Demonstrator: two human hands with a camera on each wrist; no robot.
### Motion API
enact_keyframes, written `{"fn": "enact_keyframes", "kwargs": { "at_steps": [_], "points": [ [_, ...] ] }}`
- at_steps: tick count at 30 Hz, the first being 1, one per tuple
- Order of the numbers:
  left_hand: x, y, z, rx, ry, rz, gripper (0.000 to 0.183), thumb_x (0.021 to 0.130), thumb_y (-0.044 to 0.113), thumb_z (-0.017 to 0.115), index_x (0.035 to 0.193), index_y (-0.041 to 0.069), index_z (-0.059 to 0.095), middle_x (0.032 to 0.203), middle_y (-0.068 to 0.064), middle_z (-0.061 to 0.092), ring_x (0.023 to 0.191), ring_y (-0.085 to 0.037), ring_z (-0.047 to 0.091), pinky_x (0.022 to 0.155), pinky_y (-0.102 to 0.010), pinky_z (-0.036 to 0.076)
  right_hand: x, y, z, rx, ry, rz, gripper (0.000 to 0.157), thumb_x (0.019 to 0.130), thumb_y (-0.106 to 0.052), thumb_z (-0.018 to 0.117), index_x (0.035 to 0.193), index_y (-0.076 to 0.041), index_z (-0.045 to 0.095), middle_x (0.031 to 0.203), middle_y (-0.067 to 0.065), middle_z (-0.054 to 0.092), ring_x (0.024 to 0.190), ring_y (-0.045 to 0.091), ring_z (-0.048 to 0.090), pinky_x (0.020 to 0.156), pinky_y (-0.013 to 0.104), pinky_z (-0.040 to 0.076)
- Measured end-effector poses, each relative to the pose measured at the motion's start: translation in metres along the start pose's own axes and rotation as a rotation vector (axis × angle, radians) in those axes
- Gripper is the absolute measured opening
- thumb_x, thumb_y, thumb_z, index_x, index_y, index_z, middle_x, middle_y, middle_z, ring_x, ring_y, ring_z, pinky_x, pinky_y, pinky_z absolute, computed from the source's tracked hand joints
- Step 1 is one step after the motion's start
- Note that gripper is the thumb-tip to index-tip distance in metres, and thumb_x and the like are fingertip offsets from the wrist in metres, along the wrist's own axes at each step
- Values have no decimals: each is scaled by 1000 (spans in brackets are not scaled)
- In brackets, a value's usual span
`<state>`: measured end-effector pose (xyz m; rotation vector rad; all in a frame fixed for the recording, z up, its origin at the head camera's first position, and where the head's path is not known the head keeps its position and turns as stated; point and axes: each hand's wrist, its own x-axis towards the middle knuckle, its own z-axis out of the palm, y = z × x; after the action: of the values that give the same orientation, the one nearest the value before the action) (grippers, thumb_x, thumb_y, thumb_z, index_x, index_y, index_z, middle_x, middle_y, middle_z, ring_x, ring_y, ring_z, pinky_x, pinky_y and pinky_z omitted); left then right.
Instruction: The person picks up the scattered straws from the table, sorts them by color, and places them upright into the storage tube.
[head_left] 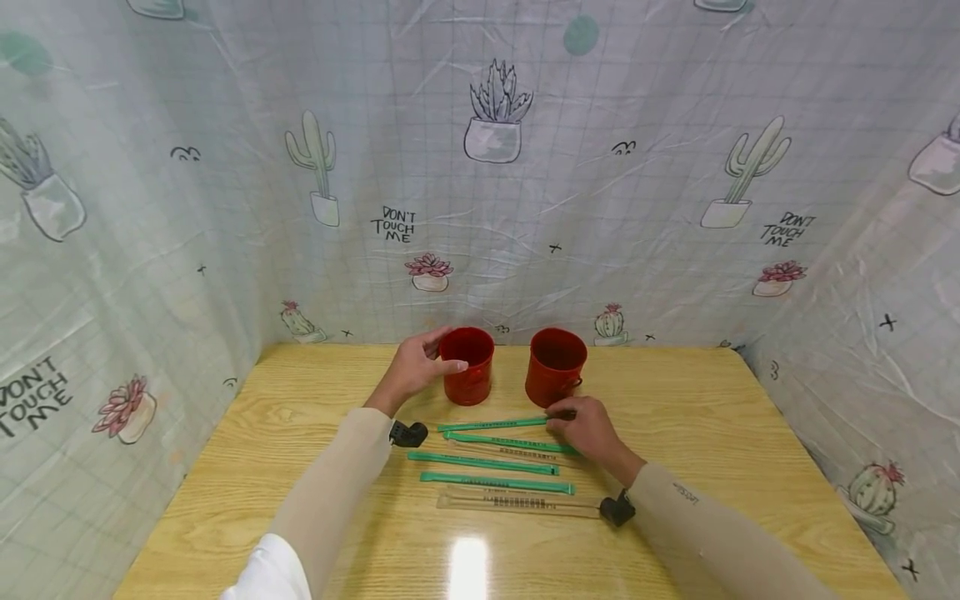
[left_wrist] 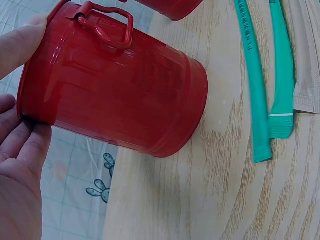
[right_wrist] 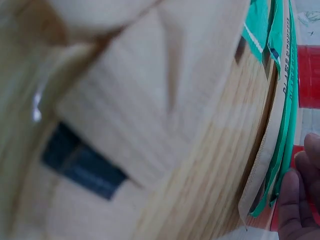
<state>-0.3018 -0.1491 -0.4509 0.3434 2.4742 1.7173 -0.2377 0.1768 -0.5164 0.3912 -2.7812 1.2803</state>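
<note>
My left hand [head_left: 414, 367] holds the left red bucket [head_left: 468, 388] at its rim, thumb on the near side and fingers on the outer side. In the left wrist view this bucket [left_wrist: 125, 85] shows a small wire handle near its rim. With its fingertips my right hand [head_left: 588, 429] pinches the right end of the farthest green wrapped straw [head_left: 495, 424], just in front of the right red bucket [head_left: 550, 380]. Close below that hand lie another green wrapped straw [head_left: 510, 442] and a brown one [head_left: 517, 454]. The right wrist view hides part of the fingertips.
Nearer on the wooden table [head_left: 315, 467] lie two more green wrapped straws, one farther [head_left: 483, 462] and one nearer [head_left: 495, 482], then brown wrapped straws [head_left: 525, 503] by the right wrist. A printed cactus curtain [head_left: 645, 208] hangs along the back and sides.
</note>
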Motion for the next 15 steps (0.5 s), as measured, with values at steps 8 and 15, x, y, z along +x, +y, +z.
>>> {"fn": "enact_keyframes", "kwargs": {
  "at_steps": [8, 15],
  "points": [
    [1, 4, -1, -20, 3, -16, 81, 89, 19, 84, 158, 5, 44, 164, -12, 46, 152, -32, 46, 122, -44, 43, 1, 0, -1, -75, -50, 5, 11, 86, -1, 81, 95, -7, 83, 101, 7, 79, 96, 23, 71, 88, 42, 60],
    [5, 8, -3, -3, 6, -14, 83, 88, 14, 84, 158, 1, 42, 164, -13, 45, 153, -32, 44, 125, -44, 40, 2, -1, -3, -100, -69, -6, 11, 85, 0, 81, 91, -8, 82, 100, 6, 79, 96, 22, 71, 88, 41, 59]
  ]
}}
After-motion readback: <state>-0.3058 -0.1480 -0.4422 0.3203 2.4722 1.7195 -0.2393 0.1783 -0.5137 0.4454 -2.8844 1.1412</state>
